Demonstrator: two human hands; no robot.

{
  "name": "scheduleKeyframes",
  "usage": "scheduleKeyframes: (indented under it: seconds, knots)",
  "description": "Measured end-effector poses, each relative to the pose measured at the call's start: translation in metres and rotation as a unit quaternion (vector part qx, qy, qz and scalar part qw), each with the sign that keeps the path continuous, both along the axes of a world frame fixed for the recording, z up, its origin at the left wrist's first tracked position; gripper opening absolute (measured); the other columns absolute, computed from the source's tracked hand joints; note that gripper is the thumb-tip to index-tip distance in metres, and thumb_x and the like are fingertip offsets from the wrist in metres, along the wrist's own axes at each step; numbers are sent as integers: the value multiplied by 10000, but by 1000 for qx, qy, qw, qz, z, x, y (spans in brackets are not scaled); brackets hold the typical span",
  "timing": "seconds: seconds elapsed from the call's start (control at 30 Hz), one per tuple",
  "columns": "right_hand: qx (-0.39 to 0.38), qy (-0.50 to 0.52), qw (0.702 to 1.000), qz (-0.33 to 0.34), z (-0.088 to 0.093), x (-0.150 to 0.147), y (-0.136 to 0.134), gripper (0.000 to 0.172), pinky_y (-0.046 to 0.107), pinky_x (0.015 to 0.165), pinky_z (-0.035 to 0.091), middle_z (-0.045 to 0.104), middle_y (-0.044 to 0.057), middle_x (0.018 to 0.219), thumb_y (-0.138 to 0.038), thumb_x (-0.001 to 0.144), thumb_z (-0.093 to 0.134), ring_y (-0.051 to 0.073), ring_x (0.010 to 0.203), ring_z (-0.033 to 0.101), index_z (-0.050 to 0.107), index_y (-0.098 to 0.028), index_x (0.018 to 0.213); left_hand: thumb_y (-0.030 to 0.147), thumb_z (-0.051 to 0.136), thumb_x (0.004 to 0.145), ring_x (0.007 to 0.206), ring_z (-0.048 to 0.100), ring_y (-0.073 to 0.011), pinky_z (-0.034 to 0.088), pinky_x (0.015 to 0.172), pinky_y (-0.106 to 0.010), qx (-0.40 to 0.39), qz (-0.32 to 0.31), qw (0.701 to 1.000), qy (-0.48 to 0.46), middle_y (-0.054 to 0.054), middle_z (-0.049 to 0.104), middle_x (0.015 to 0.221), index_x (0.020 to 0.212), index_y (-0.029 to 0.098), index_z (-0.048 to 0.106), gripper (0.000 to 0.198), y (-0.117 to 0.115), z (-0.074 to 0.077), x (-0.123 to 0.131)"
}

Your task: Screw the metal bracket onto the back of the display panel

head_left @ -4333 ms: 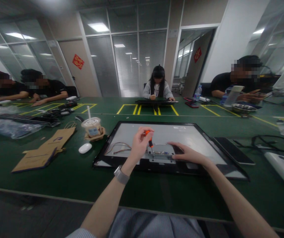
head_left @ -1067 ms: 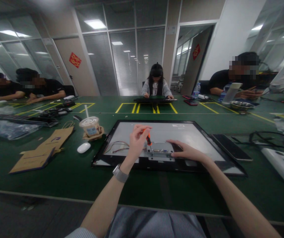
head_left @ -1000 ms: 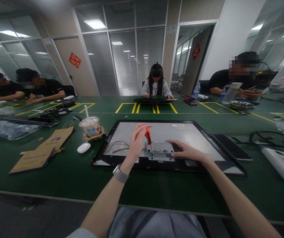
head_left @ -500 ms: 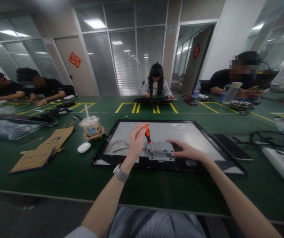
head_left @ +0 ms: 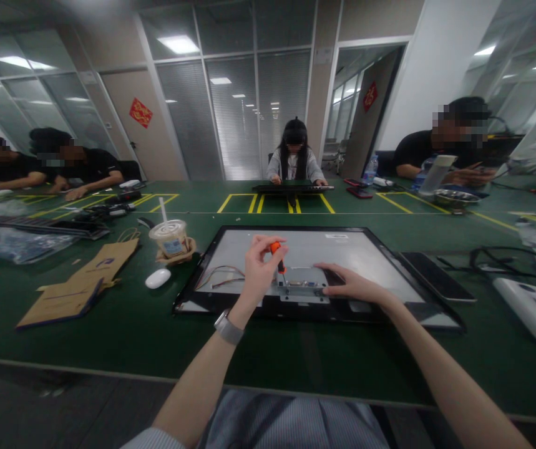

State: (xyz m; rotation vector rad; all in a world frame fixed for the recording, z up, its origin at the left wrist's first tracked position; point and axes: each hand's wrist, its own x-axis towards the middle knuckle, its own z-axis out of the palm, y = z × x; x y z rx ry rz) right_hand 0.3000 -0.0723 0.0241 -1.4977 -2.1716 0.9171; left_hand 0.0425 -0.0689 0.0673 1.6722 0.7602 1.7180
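A large flat screen panel (head_left: 365, 262) with a black frame lies face-down or back-up, I cannot tell which, on the table before me. Near its front edge sits a metal bracket (head_left: 302, 295) with port connectors along it. My left hand (head_left: 262, 265) pinches the orange handle of a black-and-orange screwdriver (head_left: 281, 265), held nearly upright. Its tip reaches the left end of the bracket; the exact contact is too small to make out. My right hand (head_left: 354, 285) grips the bracket's right end, thumb at the front and fingers behind. Thin wires (head_left: 223, 274) lie on the panel, left of my left hand.
Left of the panel are a white mouse (head_left: 158, 279), a drink cup (head_left: 169, 237) with a straw, and a brown paper bag (head_left: 68, 298). To the right lie a black phone-like slab (head_left: 438, 277), dark cables and a white device (head_left: 534, 308). Several people sit around the green table.
The fingers of my left hand have shifted round the screwdriver's handle, and now cover more of its top. My right hand stays on the bracket.
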Motion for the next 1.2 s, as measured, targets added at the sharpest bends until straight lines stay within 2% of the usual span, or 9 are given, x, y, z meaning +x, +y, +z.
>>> scheduleKeyframes:
  seconds: [0.17, 0.27, 0.4, 0.53, 0.7, 0.8, 0.97, 1.07, 1.2]
  knots:
    - [5, -5, 1000, 3, 1, 1, -1, 778, 460, 1115, 283, 416, 58, 1463, -609, 736, 628, 309, 1333, 371, 404, -283, 1406, 308, 488, 912, 796, 577, -145, 462, 751, -272, -33, -50, 998, -25, -44, 603, 871, 1058, 212, 672, 254, 2, -3, -1]
    - [7, -4, 1000, 3, 2, 0, -2, 766, 462, 1111, 289, 422, 58, 1459, -610, 742, 622, 309, 1327, 379, 409, -286, 1403, 321, 447, 923, 853, 614, -175, 469, 812, -314, -45, -93, 992, -66, -62, 662, 875, 1054, 193, 659, 280, 4, -4, -1]
    - [-1, 4, 1000, 2, 2, 0, -2, 787, 451, 1103, 308, 410, 62, 1466, -615, 741, 617, 308, 1322, 388, 391, -281, 1416, 333, 522, 893, 861, 596, -167, 466, 788, -291, -26, -68, 997, -27, -64, 640, 924, 942, 193, 685, 220, 0, 0, 0]
    - [1, 5, 1000, 4, 0, 0, -1, 788, 474, 1110, 291, 421, 53, 1460, -624, 736, 616, 319, 1330, 375, 392, -294, 1415, 341, 587, 860, 773, 551, -134, 454, 707, -249, -3, -31, 999, 14, -40, 570, 878, 898, 192, 703, 193, -3, 3, -1]
    - [5, -1, 1000, 3, 0, 0, -1, 779, 483, 1109, 286, 431, 61, 1451, -625, 740, 612, 325, 1319, 389, 399, -293, 1411, 349, 436, 939, 807, 596, -156, 463, 765, -279, -34, -59, 997, -45, -50, 631, 836, 1020, 168, 650, 292, 2, -4, -1]
    - [3, -1, 1000, 5, 0, 0, -1, 782, 479, 1106, 293, 426, 55, 1454, -621, 736, 618, 328, 1323, 381, 395, -297, 1413, 336, 413, 950, 826, 607, -157, 469, 790, -290, -35, -58, 996, -59, -53, 644, 849, 969, 169, 629, 273, 3, -5, 1]
    - [8, 10, 1000, 10, 0, 0, -1, 775, 462, 1106, 301, 431, 62, 1448, -611, 736, 624, 314, 1317, 392, 403, -290, 1406, 329, 579, 871, 790, 561, -131, 462, 713, -241, 9, -16, 1000, 2, -45, 577, 908, 877, 183, 667, 171, -2, -1, 0]
    - [4, 6, 1000, 4, 1, -1, -1, 784, 471, 1106, 294, 432, 68, 1447, -617, 733, 619, 322, 1313, 395, 401, -283, 1408, 314, 533, 901, 757, 563, -123, 460, 691, -238, -1, -27, 999, 17, -38, 581, 883, 958, 187, 673, 198, -2, 0, -1]
    - [4, 4, 1000, -1, -1, 0, -1, 801, 450, 1107, 297, 417, 76, 1460, -619, 726, 627, 323, 1319, 386, 407, -259, 1407, 309, 416, 954, 836, 605, -152, 479, 756, -272, -25, -65, 998, -12, -56, 647, 872, 1026, 175, 646, 275, -2, 0, -1]
